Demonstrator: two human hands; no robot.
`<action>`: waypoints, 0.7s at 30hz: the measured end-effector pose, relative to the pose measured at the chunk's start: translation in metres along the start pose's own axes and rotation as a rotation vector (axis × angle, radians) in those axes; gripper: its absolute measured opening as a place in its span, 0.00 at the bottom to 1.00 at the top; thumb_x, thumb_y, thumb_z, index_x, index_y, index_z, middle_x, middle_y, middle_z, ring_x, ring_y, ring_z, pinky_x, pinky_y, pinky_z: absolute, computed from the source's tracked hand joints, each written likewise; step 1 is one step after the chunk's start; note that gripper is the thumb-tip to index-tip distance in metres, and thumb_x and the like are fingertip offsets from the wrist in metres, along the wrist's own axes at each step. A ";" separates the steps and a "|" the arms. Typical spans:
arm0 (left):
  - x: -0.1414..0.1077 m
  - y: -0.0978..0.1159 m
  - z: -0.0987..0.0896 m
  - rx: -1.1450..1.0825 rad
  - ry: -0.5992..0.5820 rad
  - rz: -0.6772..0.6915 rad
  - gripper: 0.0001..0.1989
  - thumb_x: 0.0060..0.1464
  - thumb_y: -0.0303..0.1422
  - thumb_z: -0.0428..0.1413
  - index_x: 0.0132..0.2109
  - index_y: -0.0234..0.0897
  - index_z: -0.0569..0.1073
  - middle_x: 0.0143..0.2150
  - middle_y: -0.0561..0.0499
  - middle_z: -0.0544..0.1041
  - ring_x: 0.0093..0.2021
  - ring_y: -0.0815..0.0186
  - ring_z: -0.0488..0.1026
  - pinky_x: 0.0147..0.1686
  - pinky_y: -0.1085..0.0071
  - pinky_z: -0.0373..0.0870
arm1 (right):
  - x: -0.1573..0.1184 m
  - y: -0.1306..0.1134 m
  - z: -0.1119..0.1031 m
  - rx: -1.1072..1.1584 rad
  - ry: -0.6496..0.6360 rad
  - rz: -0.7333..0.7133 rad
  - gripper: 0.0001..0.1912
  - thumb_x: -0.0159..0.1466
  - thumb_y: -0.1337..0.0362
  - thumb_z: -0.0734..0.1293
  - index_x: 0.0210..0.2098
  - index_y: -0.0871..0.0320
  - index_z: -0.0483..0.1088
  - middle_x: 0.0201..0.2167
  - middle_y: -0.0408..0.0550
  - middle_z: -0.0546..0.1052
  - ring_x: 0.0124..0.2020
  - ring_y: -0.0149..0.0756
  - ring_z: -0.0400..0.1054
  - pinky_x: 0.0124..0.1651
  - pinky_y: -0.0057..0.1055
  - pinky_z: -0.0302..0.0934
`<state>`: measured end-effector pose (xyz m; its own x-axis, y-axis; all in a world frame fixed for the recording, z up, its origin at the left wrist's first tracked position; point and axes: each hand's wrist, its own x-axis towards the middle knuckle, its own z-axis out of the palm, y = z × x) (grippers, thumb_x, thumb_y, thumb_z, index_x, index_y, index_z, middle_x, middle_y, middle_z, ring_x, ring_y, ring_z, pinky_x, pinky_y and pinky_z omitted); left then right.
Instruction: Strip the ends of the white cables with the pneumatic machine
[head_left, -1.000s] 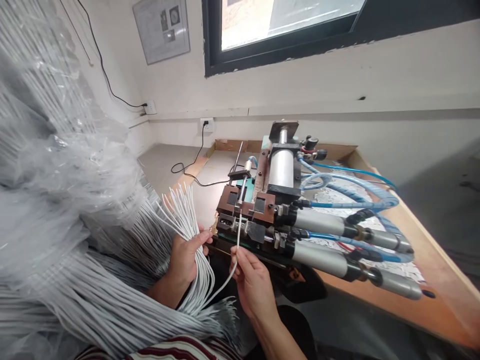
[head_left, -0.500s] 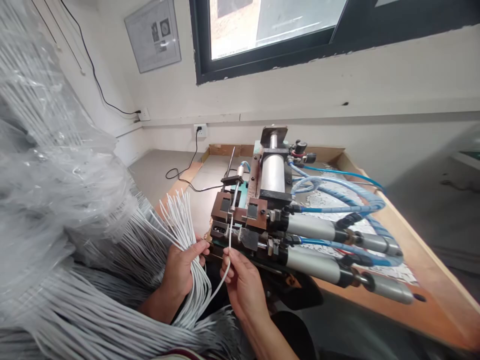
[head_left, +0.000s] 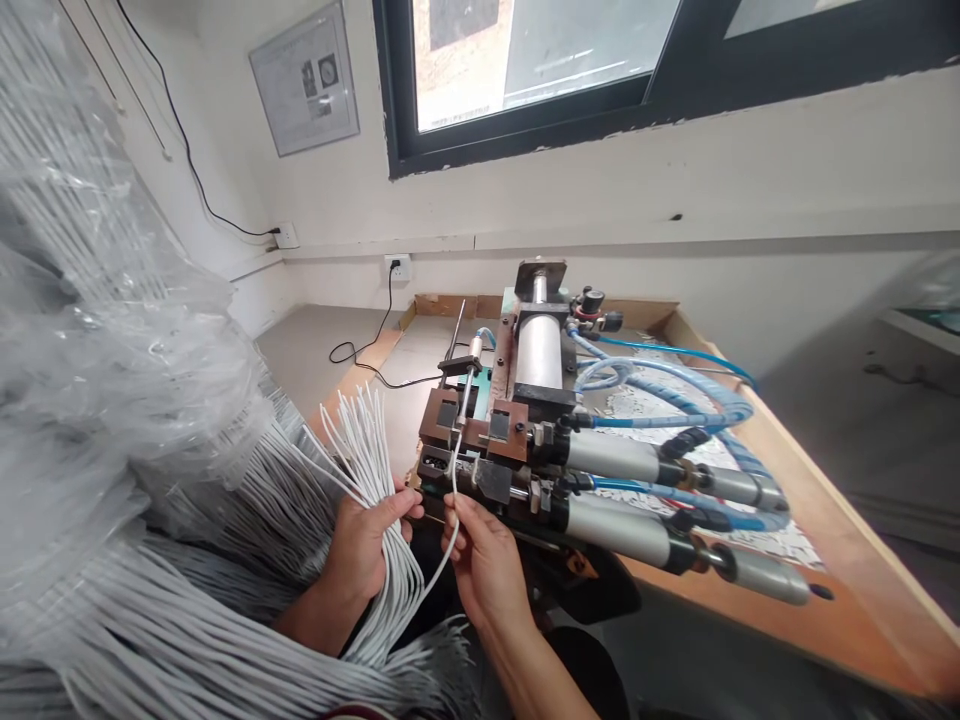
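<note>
A bundle of white cables (head_left: 401, 580) lies in the grip of my left hand (head_left: 360, 545), its loose ends fanned out above the thumb. Between thumb and fingers, my right hand (head_left: 487, 560) pinches a single white cable (head_left: 455, 470). That cable's upper end reaches into the gap between the brown clamp blocks (head_left: 508, 430) of a pneumatic machine (head_left: 540, 352). Both hands are just in front of the machine, a short distance apart.
Many more grey-white cables (head_left: 187, 620), partly wrapped in clear plastic (head_left: 150, 370), fill the left side. Air cylinders (head_left: 622, 530) and blue hoses (head_left: 720, 410) extend right over a wood-edged tray (head_left: 847, 500) with white scraps. A black cord (head_left: 390, 300) runs to a wall socket.
The camera view has shifted slightly, so the machine appears a little further left. Both hands keep their holds, and the single cable still reaches the clamp blocks.
</note>
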<state>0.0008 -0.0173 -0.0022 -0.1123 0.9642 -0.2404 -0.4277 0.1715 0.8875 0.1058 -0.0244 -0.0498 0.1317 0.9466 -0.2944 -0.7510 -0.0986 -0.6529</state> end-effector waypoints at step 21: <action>-0.037 -0.012 -0.022 0.274 -0.358 0.058 0.05 0.42 0.31 0.59 0.27 0.33 0.73 0.22 0.52 0.73 0.17 0.74 0.62 0.15 0.78 0.56 | -0.072 -0.012 -0.028 -0.774 -0.266 -0.162 0.13 0.55 0.55 0.65 0.24 0.59 0.69 0.19 0.42 0.68 0.21 0.31 0.60 0.24 0.26 0.55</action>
<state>-0.0092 -0.0597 -0.0126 0.2085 0.9748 -0.0794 -0.1714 0.1163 0.9783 0.1232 -0.1001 -0.0408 -0.0301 0.9985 -0.0448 -0.0663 -0.0467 -0.9967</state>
